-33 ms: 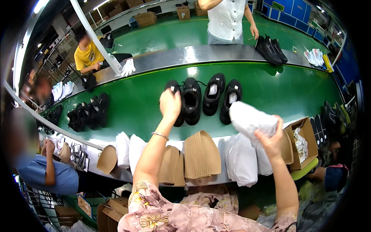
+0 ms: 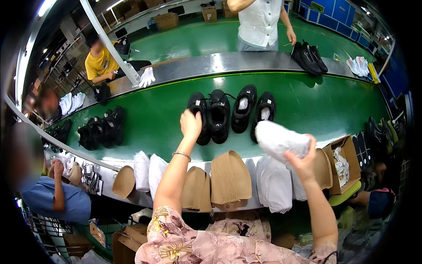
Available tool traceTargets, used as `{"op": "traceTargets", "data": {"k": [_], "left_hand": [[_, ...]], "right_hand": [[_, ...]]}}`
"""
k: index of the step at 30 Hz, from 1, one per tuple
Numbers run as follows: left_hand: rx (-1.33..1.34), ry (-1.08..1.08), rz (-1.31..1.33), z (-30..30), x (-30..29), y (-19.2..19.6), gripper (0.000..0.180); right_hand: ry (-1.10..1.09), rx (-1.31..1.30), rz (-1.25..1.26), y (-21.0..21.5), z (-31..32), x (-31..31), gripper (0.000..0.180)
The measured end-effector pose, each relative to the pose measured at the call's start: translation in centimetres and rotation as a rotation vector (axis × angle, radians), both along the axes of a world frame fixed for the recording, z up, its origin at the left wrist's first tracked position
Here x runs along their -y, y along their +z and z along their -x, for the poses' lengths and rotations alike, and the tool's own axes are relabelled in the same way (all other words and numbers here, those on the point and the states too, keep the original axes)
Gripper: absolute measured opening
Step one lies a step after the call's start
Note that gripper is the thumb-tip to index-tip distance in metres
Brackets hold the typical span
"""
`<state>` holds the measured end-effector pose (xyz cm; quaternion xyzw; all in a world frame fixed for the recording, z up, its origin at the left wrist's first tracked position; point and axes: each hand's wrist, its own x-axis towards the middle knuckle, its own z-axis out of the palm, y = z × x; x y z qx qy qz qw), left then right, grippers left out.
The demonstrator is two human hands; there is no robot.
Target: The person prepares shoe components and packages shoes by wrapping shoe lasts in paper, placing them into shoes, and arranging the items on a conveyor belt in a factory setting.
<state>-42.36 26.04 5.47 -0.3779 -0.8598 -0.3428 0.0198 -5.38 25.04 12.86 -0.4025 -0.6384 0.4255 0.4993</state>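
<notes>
Two pairs of black sneakers stand in a row on the green conveyor belt (image 2: 167,105), toes away from me. My left hand (image 2: 191,125) is closed on the collar of the leftmost black shoe (image 2: 198,105); its fingertips are partly hidden. Beside that one is a black shoe (image 2: 218,115) with a dark opening. White paper shows inside the other two, a black shoe (image 2: 244,115) and the rightmost black shoe (image 2: 266,103). Raised over the belt's near edge, my right hand (image 2: 303,159) grips a white rounded bundle (image 2: 281,140), its tip close to the rightmost shoe's heel.
Brown card inserts (image 2: 231,178) and white bundles (image 2: 273,182) line the near ledge. At right stands a cardboard box (image 2: 346,165) with crumpled paper. More black shoes (image 2: 103,127) sit on the belt at left. A person (image 2: 259,26) stands across; another (image 2: 57,193) works at left.
My left hand has slid nearer to me, from the front of the leftmost shoe to its collar. The white bundle in my right hand has moved slightly left and down.
</notes>
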Motion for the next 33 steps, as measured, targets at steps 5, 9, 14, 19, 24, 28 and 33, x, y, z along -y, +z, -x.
{"op": "traceTargets", "data": {"k": [5, 9, 14, 19, 24, 28, 33], "left_hand": [[0.618, 0.019, 0.317, 4.2, -0.2, -4.7, 0.053], [0.193, -0.164, 0.272, 6.3, -1.2, -0.6, 0.06], [-0.076, -0.721, 0.139, 10.7, -4.2, -3.9, 0.046], [-0.148, -0.697, 0.264, 11.5, -6.5, -3.3, 0.02], [-0.013, -0.608, 0.175, 13.0, -5.6, -3.7, 0.021], [0.042, -0.666, 0.207, 14.0, -5.3, -3.5, 0.02], [0.112, -0.61, 0.16, 13.6, -5.0, -4.2, 0.021]], "right_hand": [[0.109, 0.111, 0.15, -0.3, 10.5, -1.5, 0.068], [0.113, 0.269, 0.318, -2.6, 18.5, -4.4, 0.07], [0.079, 0.518, 0.316, -4.2, 25.6, -5.7, 0.067], [0.1, 0.803, -0.293, -8.9, 31.2, -4.8, 0.064], [0.026, 0.891, -0.553, -11.5, 36.2, -5.4, 0.063], [0.243, 1.162, -0.437, -9.0, 35.9, -5.0, 0.054], [0.171, 1.131, -0.222, -11.3, 37.2, -4.6, 0.043]]}}
